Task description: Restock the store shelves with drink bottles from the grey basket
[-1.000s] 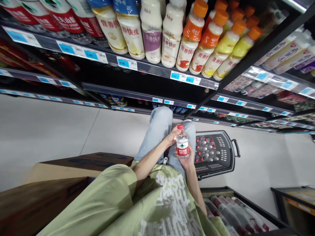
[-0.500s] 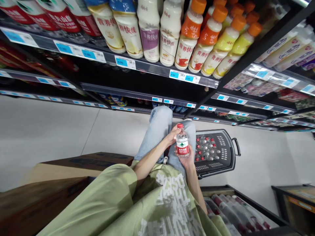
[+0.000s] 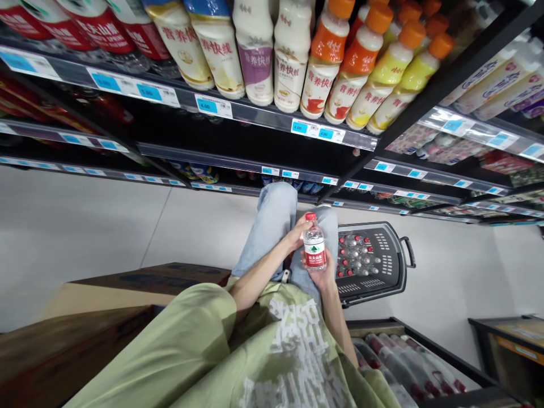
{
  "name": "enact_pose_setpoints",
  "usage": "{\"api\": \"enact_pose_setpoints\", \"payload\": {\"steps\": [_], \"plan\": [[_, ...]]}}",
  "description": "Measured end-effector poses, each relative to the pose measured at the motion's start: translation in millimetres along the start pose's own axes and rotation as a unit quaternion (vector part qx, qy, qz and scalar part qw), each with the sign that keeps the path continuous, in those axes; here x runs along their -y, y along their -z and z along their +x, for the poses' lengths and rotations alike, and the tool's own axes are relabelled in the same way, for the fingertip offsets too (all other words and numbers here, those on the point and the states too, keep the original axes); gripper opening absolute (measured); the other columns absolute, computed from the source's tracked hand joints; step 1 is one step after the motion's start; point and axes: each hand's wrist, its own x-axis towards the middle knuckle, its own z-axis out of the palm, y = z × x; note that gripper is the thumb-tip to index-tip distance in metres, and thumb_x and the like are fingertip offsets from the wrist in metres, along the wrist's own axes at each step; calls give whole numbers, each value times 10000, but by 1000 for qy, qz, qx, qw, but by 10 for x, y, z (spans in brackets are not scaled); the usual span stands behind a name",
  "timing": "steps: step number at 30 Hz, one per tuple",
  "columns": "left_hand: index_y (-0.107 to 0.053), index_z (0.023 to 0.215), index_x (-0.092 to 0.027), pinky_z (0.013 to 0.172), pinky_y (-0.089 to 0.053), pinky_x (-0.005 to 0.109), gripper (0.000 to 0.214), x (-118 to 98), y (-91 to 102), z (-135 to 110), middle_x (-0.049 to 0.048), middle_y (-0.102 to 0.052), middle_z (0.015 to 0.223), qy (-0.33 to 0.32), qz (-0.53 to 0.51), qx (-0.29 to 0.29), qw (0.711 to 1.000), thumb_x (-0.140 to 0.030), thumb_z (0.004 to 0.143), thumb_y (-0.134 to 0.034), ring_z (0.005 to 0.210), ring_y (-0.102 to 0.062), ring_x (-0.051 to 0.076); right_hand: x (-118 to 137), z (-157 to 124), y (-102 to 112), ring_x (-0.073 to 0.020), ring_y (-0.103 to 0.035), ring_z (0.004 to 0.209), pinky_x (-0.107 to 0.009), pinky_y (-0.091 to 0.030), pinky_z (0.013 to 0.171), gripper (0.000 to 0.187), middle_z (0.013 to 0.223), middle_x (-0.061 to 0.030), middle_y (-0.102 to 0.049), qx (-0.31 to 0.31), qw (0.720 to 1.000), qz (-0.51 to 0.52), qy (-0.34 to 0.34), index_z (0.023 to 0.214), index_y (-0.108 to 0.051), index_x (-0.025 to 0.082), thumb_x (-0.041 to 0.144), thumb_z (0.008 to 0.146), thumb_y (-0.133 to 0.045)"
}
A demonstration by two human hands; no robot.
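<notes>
A small clear water bottle (image 3: 314, 249) with a red cap and a red-and-white label is held upright over my lap. My left hand (image 3: 299, 233) is closed around its upper part, near the cap. Lower down, my right hand (image 3: 324, 273) wraps the bottle's base from below and the right side. To the right of my knees stands a dark shopping basket (image 3: 393, 266) with a handle, and several similar red-capped bottles (image 3: 357, 255) are in it.
Ahead runs a drink shelf (image 3: 255, 116) with several milk drink bottles (image 3: 293, 62) and larger red-labelled water bottles (image 3: 102, 28). Cardboard boxes (image 3: 85, 334) lie at the left behind me. A crate (image 3: 442, 345) of wrapped bottles sits at lower right.
Both hands keep the bottle in nearly the same place. The view has shifted very slightly.
</notes>
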Motion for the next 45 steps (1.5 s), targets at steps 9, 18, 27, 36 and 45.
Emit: {"api": "enact_pose_setpoints", "payload": {"steps": [9, 18, 27, 36, 45], "plan": [[-597, 934, -195, 582, -466, 213, 675, -15, 1, -8, -43, -627, 773, -1, 10, 8, 1000, -462, 534, -1071, 625, -593, 99, 9, -5, -4, -214, -712, 669, -294, -590, 562, 451, 893, -106, -814, 0, 1000, -13, -4, 1034, -763, 181, 612, 918, -697], [-701, 926, -184, 463, -337, 232, 558, -19, 6, -72, -7, -667, 705, 106, 282, 50, 952, -553, 643, -1010, 492, -489, 93, -156, 26, -13, -231, -760, 726, -333, -656, 656, 515, 837, -48, -791, 39, 999, -10, 8, 1031, -746, 170, 580, 771, -918], [-791, 1203, -206, 984, -631, 367, 669, 90, -12, 37, 110, -816, 1224, 133, 422, 132, 887, -648, 727, -949, 1151, -767, 303, -87, 289, 2, -152, -746, 802, -259, -640, 799, 447, 918, 21, -799, -222, 884, 168, 376, 1030, -703, 207, 359, 695, -957], [-790, 1270, -175, 1153, -560, 472, 684, 146, -51, -16, 133, -814, 1286, 138, 482, 149, 852, -629, 771, -903, 1252, -741, 363, 167, 116, 210, -125, -628, 764, -220, -532, 769, 375, 820, 36, -731, -254, 871, -10, 421, 868, -721, 192, 514, 803, -901], [-845, 1112, -184, 959, -570, 361, 472, 175, -125, -25, 107, -822, 1161, 62, 575, 199, 791, -583, 1040, -603, 1079, -744, 276, 245, 11, 1021, -96, -361, 445, -214, -249, 399, 526, 537, 52, -539, -177, 955, -30, 234, 719, -599, 219, 684, 824, -821]]}}
